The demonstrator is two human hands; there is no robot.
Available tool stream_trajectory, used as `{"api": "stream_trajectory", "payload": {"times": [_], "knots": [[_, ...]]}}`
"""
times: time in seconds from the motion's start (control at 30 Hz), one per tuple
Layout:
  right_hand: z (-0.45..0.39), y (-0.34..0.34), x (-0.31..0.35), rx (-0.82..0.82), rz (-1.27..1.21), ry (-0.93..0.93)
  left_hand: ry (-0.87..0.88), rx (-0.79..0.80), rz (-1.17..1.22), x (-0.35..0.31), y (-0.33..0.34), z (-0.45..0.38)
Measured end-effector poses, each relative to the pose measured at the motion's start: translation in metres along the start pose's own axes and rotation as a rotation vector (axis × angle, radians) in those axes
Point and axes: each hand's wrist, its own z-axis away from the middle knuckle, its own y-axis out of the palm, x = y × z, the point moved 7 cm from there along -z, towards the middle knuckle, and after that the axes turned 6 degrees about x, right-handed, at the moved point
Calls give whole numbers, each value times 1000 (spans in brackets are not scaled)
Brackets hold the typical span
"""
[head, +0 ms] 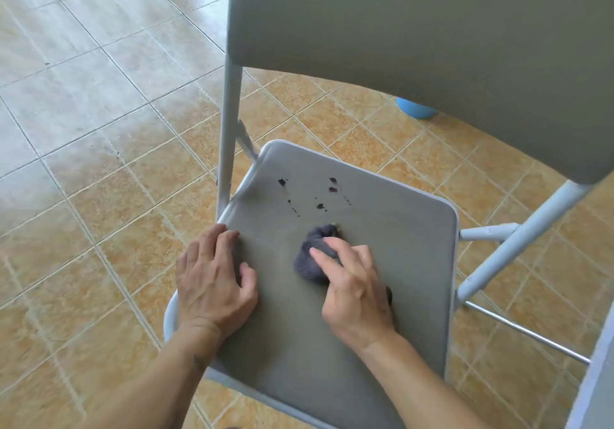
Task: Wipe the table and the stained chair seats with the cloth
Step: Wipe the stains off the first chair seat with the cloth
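Note:
A grey folding chair fills the view, its padded seat (392,249) below me. Several dark stains (315,194) dot the far part of the seat. My right hand (355,285) presses a bunched dark blue-grey cloth (315,256) onto the middle of the seat, just short of the stains. My left hand (216,279) lies flat on the seat's left edge, fingers spread, holding nothing. The table is not in view.
The chair's backrest (432,46) rises at the upper right on pale metal legs (229,136). Orange and beige tiled floor (99,129) surrounds the chair. A blue round object (415,109) lies on the floor behind the backrest. A grey edge (598,379) stands at the lower right.

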Motion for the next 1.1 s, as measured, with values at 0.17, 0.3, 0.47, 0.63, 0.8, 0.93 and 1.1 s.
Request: {"api": "stream_trajectory", "payload": {"times": [0.17,0.3,0.47,0.63,0.8,0.93,1.1], "knots": [[-71,39,63,165,176,-333,29,19,-70,6,11,-8],[-121,43,39,222,329,-387,31,67,-108,7,18,-12],[-156,4,-61,160,421,187,14,94,-103,7,18,-12],[-149,-9,-77,76,209,419,9,107,-72,7,16,-13],[-154,37,29,122,144,-101,2,116,-71,7,17,-15],[-186,51,39,240,295,-226,-3,115,-73,7,18,-16],[-188,10,-60,182,394,91,2,114,-85,9,20,-15]]}}
